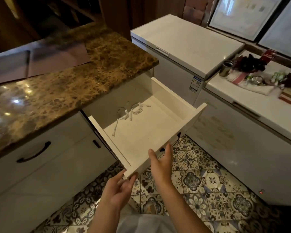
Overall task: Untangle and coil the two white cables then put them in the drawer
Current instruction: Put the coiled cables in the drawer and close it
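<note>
The white drawer stands pulled out beneath the brown marble countertop. Both white cables lie coiled on its floor near the back left, side by side and nearly touching. The left cable trails one loose end toward the front; the right cable keeps its plugs close to the coil. The person's left hand holds the lower corner of the drawer front between thumb and curled fingers. The right hand lies flat against the drawer front, fingers straight and pressed together. Beyond the drawer stands a white chest freezer with a blue-topped sticker whose print is too small to read. Patterned floor tiles show below.
</note>
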Demonstrator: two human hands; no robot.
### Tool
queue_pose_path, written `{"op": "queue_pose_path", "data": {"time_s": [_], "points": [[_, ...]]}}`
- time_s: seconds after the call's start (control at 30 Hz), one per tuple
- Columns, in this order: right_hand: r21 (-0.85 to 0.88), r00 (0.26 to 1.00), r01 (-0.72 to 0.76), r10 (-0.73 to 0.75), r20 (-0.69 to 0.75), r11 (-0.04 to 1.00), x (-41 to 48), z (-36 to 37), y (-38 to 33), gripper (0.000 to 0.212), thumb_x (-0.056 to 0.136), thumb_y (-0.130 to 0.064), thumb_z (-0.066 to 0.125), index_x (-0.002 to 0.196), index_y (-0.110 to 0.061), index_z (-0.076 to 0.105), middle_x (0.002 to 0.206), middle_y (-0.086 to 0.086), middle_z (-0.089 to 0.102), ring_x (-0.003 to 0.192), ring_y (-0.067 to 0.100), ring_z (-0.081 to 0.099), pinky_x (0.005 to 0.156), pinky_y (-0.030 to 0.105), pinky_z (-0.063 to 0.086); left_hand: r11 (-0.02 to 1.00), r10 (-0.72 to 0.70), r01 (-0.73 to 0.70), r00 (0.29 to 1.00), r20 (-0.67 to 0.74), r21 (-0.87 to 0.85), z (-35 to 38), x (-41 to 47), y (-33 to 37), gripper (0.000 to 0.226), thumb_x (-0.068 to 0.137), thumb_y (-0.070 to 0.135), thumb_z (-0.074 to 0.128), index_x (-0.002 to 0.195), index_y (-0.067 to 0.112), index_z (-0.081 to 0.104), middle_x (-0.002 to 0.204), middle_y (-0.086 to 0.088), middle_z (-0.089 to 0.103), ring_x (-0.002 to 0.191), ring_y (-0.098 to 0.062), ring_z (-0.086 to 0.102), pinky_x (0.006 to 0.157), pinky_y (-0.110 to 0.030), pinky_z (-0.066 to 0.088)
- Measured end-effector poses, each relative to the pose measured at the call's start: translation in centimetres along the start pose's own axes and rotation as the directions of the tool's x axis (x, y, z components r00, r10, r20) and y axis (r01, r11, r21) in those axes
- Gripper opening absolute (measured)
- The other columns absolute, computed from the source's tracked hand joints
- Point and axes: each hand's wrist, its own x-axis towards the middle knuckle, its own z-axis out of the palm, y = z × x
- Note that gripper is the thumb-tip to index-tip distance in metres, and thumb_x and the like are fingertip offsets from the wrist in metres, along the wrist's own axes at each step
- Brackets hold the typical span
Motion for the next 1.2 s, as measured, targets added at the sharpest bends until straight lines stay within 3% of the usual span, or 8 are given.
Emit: {"op": "queue_pose_path", "data": {"time_s": [0.17, 0.3, 0.53, 0.7, 0.9, 1.2], "points": [[0.034, 1.000, 0.022, -0.023, 0.011, 0.999, 0.4, 0.7, 0.1, 0.081, 0.099, -0.024, 0.065, 0.162, -0.023, 0.015, 0.169, -0.002, 0.020, 0.142, 0.005, 0.025, 0.109, 0.024, 0.032, 0.962, -0.119, 0.108, 0.993, -0.028, -0.250, -0.7, 1.0, 0.7, 0.045, 0.105, 0.007, 0.047, 0.148, -0.003, 0.041, 0.147, -0.033, 0.048, 0.141, -0.041, 0.046, 0.116, -0.045, 0.040], [0.056, 1.000, 0.013, -0.014, 0.021, 0.998, 1.1, 1.9, -0.2, 0.081, 0.098, -0.025, 0.066, 0.162, -0.026, 0.015, 0.169, 0.000, 0.021, 0.150, 0.016, 0.027, 0.109, 0.026, 0.033, 0.945, -0.165, 0.162, 0.986, 0.014, -0.283, -0.4, 1.5, 2.0, 0.043, 0.103, 0.004, 0.047, 0.146, -0.005, 0.044, 0.145, -0.035, 0.050, 0.140, -0.044, 0.046, 0.115, -0.043, 0.041], [0.055, 0.999, 0.028, -0.029, 0.022, 0.998, 2.7, 4.8, -1.6, 0.081, 0.098, -0.025, 0.066, 0.162, -0.024, 0.016, 0.168, 0.000, 0.022, 0.152, 0.019, 0.025, 0.111, 0.027, 0.032, 0.932, -0.191, 0.197, 0.980, 0.047, -0.303, 1.1, 2.4, 5.4, 0.043, 0.104, 0.004, 0.046, 0.145, -0.007, 0.044, 0.145, -0.035, 0.049, 0.140, -0.043, 0.046, 0.116, -0.041, 0.041], [0.043, 1.000, 0.018, -0.019, 0.023, 0.999, 4.1, 7.3, -2.7, 0.081, 0.098, -0.027, 0.066, 0.162, -0.027, 0.016, 0.168, 0.001, 0.020, 0.154, 0.023, 0.023, 0.120, 0.041, 0.033, 0.936, -0.170, 0.172, 0.985, 0.035, -0.305, 2.5, 3.0, 8.2, 0.041, 0.104, 0.004, 0.045, 0.143, -0.012, 0.044, 0.148, -0.032, 0.048, 0.142, -0.042, 0.044, 0.117, -0.040, 0.039], [0.031, 0.999, 0.025, -0.026, 0.042, 0.999, 5.7, 10.2, -4.0, 0.080, 0.099, -0.027, 0.064, 0.162, -0.027, 0.014, 0.169, -0.001, 0.020, 0.153, 0.021, 0.023, 0.112, 0.028, 0.030, 0.945, -0.113, 0.101, 0.993, -0.020, -0.310, 4.3, 3.8, 11.2, 0.041, 0.106, 0.004, 0.041, 0.144, -0.011, 0.042, 0.152, -0.030, 0.044, 0.146, -0.041, 0.039, 0.119, -0.039, 0.034], [-0.016, 0.998, 0.023, -0.022, 0.053, 1.000, 8.4, 14.9, -5.9, 0.081, 0.099, -0.031, 0.063, 0.162, -0.027, 0.011, 0.170, 0.001, 0.015, 0.154, 0.024, 0.020, 0.108, 0.028, 0.032, 0.932, -0.127, 0.126, 0.992, 0.021, -0.340, 6.2, 5.0, 15.5, 0.039, 0.102, 0.002, 0.048, 0.140, -0.006, 0.052, 0.144, -0.031, 0.052, 0.138, -0.043, 0.048, 0.114, -0.042, 0.043]]}}
